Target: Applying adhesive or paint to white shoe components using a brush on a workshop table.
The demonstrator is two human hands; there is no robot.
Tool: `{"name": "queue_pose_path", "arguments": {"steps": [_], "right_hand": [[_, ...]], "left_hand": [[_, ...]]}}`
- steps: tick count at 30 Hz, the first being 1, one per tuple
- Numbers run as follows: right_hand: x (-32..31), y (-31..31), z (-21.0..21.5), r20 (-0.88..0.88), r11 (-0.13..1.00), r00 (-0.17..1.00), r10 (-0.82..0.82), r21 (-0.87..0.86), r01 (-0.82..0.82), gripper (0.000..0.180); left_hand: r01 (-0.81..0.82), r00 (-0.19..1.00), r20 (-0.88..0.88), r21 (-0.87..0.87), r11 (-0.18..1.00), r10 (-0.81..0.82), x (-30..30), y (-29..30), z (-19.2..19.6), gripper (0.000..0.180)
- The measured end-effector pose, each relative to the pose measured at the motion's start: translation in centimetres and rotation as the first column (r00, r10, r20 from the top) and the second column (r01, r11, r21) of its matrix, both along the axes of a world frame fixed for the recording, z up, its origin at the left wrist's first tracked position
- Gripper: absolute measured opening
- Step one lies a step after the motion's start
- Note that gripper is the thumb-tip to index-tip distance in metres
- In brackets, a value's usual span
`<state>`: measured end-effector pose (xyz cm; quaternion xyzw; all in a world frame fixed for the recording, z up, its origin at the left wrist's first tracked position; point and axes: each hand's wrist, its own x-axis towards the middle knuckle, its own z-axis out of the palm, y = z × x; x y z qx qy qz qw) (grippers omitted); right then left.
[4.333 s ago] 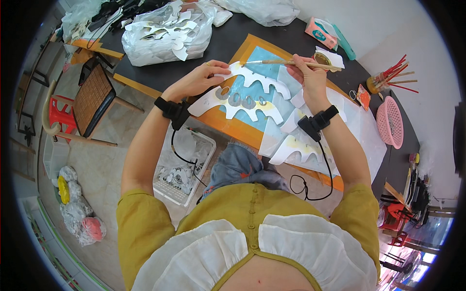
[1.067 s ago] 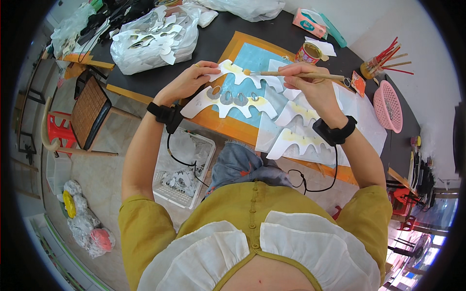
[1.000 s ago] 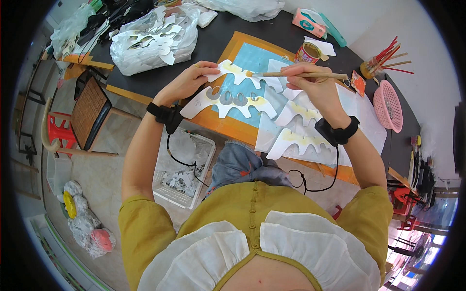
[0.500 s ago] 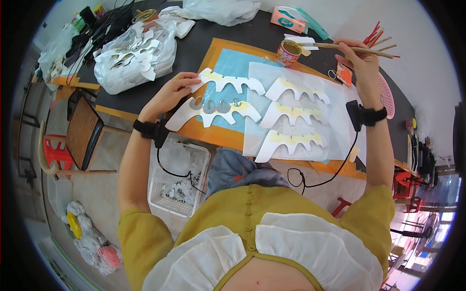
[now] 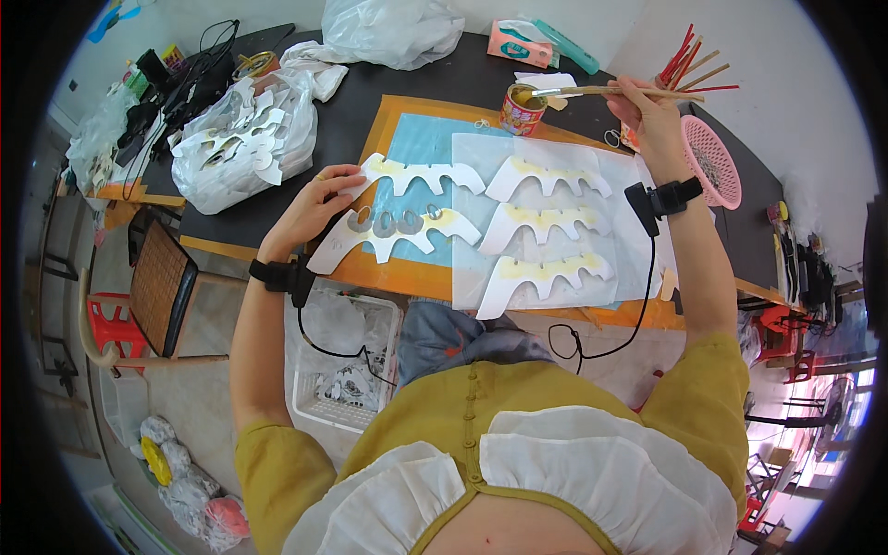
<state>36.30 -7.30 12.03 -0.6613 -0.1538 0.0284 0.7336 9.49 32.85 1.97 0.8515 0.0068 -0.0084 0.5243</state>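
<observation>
My right hand (image 5: 645,116) is closed round the wooden handle of a brush (image 5: 592,91), held nearly level. The brush's head is at the mouth of a small red can (image 5: 521,118) with something yellowish inside. The fingers of my left hand (image 5: 322,202) grip the left end of a white scalloped cutout (image 5: 421,176), smeared yellow on top. Nearer me lies another white cutout (image 5: 398,242) bearing several grey ovals. To the right, three similar yellow-smeared cutouts (image 5: 546,220) lie in a column on a translucent sheet (image 5: 470,157).
A plastic bag of white cutouts (image 5: 217,180) stands at the left. At the back are a clear plastic bag (image 5: 388,32) and a tissue pack (image 5: 520,44). Red and tan sticks (image 5: 683,60) and a pink basket (image 5: 689,162) are at the right. A white crate (image 5: 333,407) sits below the table.
The view has shifted slightly, so the table things appear lower and further left. The brush's head has stayed by the can, and my left hand remains on the same cutout.
</observation>
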Motion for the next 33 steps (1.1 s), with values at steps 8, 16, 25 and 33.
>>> {"name": "queue_pose_path", "arguments": {"steps": [8,16,25,33], "right_hand": [[-0.3,0.0,-1.2,-0.12,0.999,0.993,0.003,0.041,0.002,0.022],[2.1,-1.7,0.2,-0.19,0.899,0.98,0.052,0.435,0.037,0.014],[2.9,-4.3,5.7,-0.081,0.767,0.984,0.158,0.637,-0.07,0.017],[-1.6,-0.3,5.1,-0.061,0.805,0.978,0.201,0.579,-0.129,0.021]], "left_hand": [[0.011,0.999,0.052,0.053,0.999,-0.014,0.1,0.4,-0.5,0.031],[0.001,1.0,0.031,0.032,0.999,-0.002,0.2,0.3,-0.5,0.031],[0.001,0.999,0.048,0.066,0.998,-0.004,-0.1,0.2,-0.6,0.031],[-0.001,0.998,0.059,0.124,0.992,-0.007,-0.1,0.4,-0.6,0.033]]}}
